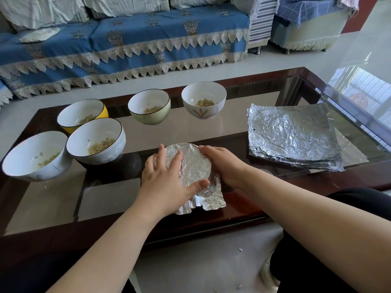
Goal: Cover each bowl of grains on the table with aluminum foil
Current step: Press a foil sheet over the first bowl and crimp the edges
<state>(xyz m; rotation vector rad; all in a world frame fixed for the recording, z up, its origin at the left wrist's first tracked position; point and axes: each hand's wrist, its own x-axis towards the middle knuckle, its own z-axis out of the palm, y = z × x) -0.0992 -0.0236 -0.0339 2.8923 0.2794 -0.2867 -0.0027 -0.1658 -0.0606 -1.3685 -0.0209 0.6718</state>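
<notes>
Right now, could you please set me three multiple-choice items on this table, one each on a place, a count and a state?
1. Where is the stack of foil sheets? A. left of the bowls B. at the table's right end C. on the sofa
2. How many bowls stand uncovered? A. three B. five C. seven
3. The bowl under both hands is: A. foil-covered B. bare C. overturned

B: the stack lies at the right end.
B: five open bowls show grains.
A: left hand and right hand press foil over the covered bowl.

We press our left hand (167,178) and right hand (222,163) on a crinkled silver foil-covered bowl (193,166) on the glass-topped counter (232,132), five open bowls nearby.
</notes>
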